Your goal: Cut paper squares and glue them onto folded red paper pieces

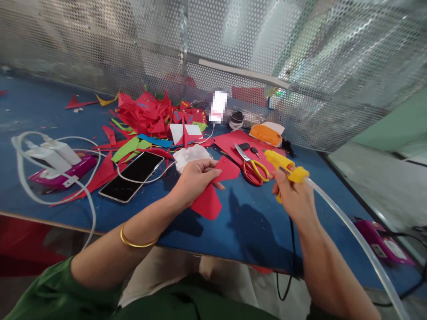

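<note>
The left hand [196, 178] pinches a red paper cutout [208, 204] over the blue tabletop [225, 238] — the right hand [295, 195] grips a yellow glue gun [280, 161], just beside the scissors [247, 163].

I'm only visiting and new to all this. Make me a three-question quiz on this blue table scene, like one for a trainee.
1. What tool does the person's right hand hold?
2. True or false: the left hand holds a flat, cut piece of red paper.
3. Which lies nearest the right hand?
A) a flat, black-screened phone
B) metal-bladed scissors with red and yellow handles
C) white plastic charger plugs

Key:
1. A yellow plastic glue gun, with a long translucent stick at its back.
2. True.
3. B.
</note>
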Tool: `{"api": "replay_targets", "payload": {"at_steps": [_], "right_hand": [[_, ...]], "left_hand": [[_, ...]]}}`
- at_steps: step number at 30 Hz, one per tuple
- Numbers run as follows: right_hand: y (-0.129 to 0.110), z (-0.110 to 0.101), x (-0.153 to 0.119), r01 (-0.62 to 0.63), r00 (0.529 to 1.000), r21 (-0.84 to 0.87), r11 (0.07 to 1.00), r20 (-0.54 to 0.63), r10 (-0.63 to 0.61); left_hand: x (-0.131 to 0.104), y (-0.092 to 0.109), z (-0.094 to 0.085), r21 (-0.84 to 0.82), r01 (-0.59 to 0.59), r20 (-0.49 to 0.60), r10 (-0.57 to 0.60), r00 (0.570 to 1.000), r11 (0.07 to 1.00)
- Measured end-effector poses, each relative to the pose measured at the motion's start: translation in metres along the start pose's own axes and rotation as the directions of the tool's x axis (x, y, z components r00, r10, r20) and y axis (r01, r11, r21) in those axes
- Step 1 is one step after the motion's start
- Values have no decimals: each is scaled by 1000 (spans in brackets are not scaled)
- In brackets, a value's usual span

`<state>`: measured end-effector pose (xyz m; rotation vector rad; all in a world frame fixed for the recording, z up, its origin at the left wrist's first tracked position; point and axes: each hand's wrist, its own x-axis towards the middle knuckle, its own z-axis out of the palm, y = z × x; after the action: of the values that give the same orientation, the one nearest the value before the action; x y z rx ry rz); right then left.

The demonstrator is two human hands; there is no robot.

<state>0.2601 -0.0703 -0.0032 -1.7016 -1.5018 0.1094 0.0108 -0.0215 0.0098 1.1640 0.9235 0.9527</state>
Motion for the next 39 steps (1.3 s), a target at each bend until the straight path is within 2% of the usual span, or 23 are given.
{"api": "replay_targets", "payload": {"at_steps": [2, 4, 5, 8, 12, 18, 21, 23, 25, 27, 29, 31, 34, 36, 39], "right_hand": [[23, -13, 12, -25, 999, -252, 967, 36, 35], [47, -29, 24, 48, 983, -454, 890, 181, 39], [58, -37, 29, 70, 972, -478, 876, 229, 48], [85, -56, 39, 76, 956, -603, 794, 270, 113], [105, -63, 43, 87, 944, -672, 736, 291, 154], [107, -71, 39, 143, 928, -639, 756, 352, 122], [88, -79, 42, 141, 945, -620, 772, 316, 81], [63, -79, 46, 145, 957, -596, 790, 288, 41], [29, -69, 52, 174, 967, -508, 843, 249, -49], [-9, -48, 58, 318, 935, -378, 870, 275, -222], [-45, -19, 64, 516, 833, -208, 831, 349, -430], [-76, 16, 71, 626, 732, -105, 773, 420, -536], [-106, 69, 80, 720, 600, -90, 688, 579, -552], [-116, 98, 83, 786, 525, -179, 592, 698, -486], [-118, 128, 84, 810, 500, -223, 542, 746, -440]], "left_hand": [[1, -1, -1, -20, -26, -2, 26, 1000, 999], [1, 0, -2, -40, -23, -12, 23, 1000, 999], [1, 1, -3, -49, -14, -18, 13, 1000, 999], [2, 7, -6, -78, -7, -30, 5, 1000, 997], [3, 16, -11, -148, -30, -41, 24, 999, 989], [1, 39, -28, -175, -78, -162, 49, 986, 982], [3, 51, -44, -195, -123, -232, 76, 970, 973], [7, 54, -56, -241, -153, -288, 80, 954, 958], [13, 54, -67, -307, -161, -330, 54, 942, 938], [19, 50, -76, -371, -148, -348, 10, 938, 917], [22, 45, -81, -408, -130, -351, -24, 936, 904], [23, 41, -83, -415, -115, -349, -41, 936, 902], [22, 38, -85, -401, -95, -345, -55, 937, 911], [22, 38, -85, -396, -87, -356, -66, 932, 914], [23, 36, -87, -395, -83, -357, -70, 931, 915]]}}
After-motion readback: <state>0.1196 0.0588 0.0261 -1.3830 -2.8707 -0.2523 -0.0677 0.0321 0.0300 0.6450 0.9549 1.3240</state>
